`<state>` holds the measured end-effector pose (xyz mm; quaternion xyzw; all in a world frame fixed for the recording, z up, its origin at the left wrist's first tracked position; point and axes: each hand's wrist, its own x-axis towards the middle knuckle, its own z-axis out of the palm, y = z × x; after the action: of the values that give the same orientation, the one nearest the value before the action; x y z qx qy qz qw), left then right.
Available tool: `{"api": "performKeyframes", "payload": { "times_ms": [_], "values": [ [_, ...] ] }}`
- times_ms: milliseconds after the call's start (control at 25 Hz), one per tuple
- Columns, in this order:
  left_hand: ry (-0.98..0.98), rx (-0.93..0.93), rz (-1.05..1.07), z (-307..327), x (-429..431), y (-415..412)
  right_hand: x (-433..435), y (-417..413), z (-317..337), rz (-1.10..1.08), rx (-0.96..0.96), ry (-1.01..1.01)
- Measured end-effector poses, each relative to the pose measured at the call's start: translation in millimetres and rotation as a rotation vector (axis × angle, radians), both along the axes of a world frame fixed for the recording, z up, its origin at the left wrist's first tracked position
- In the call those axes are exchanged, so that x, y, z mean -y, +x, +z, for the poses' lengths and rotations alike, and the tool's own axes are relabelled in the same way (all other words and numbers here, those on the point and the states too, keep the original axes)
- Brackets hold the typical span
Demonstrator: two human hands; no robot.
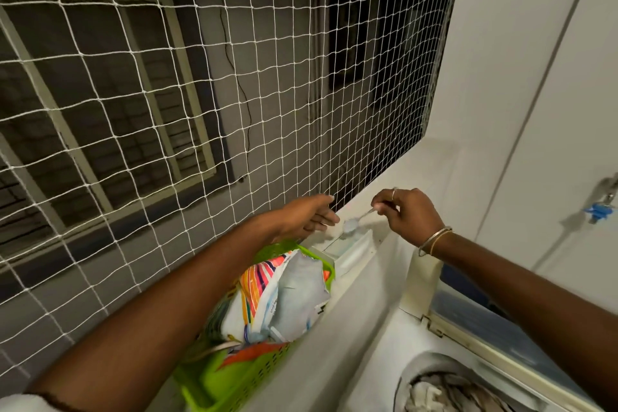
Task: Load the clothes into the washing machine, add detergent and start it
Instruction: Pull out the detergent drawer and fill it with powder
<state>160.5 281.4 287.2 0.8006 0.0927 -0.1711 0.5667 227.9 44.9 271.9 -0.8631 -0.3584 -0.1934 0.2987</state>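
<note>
Your spoon [355, 222] carries a heap of pale detergent powder and hangs just above the open detergent drawer [351, 249] at the washing machine's [334, 344] far corner; take that drawer as your landmark. The spoon's handle runs up and to the right from the bowl into your right hand [409, 214], which pinches it between thumb and fingertips, so the drawer lies just below and to the left of that hand. Your left hand [309, 216] sits left of the drawer, fingers loosely curled with nothing visibly in them, about as near to the drawer as the right. I judge the coming move to be a small tip of the spoon, bowl downward, straight over the drawer's opening. Nearer you than the drawer, on its left, one green basket [234, 375] holds one opened detergent packet [284, 298]. Nearer still, to the right, the drum [444, 388] shows clothes [431, 395] already inside. One spoon, one drawer, two hands.
</note>
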Motion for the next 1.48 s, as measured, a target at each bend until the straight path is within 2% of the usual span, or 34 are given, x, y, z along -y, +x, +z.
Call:
{"api": "performKeyframes", "payload": {
  "times_ms": [160, 280, 560, 640, 720, 880, 920, 1000, 1200, 1280, 1480],
  "values": [
    [-0.01, 0.122, 0.012, 25, -5, -54, 12, -26, 20, -0.112, -0.408, 0.316],
    [-0.068, 0.223, 0.038, 37, -2, -96, 24, -59, 42, -0.058, -0.672, 0.51],
    [-0.068, 0.308, 0.098, 38, 1, -136, 15, -129, 48, 0.063, -0.798, 0.534],
    [-0.093, 0.313, 0.1, 36, 0, -141, -1, -143, 41, 0.1, -0.753, 0.478],
    [-0.08, 0.324, 0.093, 32, -3, -143, -20, -157, 29, 0.119, -0.584, 0.343],
    [-0.049, 0.364, 0.108, 25, -7, -147, -56, -172, 3, 0.087, 0.139, -0.119],
    [-0.054, 0.366, 0.124, 26, -6, -149, -63, -175, -1, 0.08, 0.275, -0.176],
    [-0.065, 0.38, 0.151, 26, -5, -152, -75, -179, -5, 0.118, 0.412, -0.254],
    [-0.072, 0.417, 0.173, 23, -6, -156, -85, -188, -14, 0.194, 0.337, -0.227],
    [-0.049, 0.431, 0.167, 23, -7, -158, -83, -184, -11, 0.164, 0.255, -0.182],
    [-0.07, 0.447, 0.172, 24, -3, -158, -87, -180, -14, 0.119, 0.242, -0.226]
  ]
}}
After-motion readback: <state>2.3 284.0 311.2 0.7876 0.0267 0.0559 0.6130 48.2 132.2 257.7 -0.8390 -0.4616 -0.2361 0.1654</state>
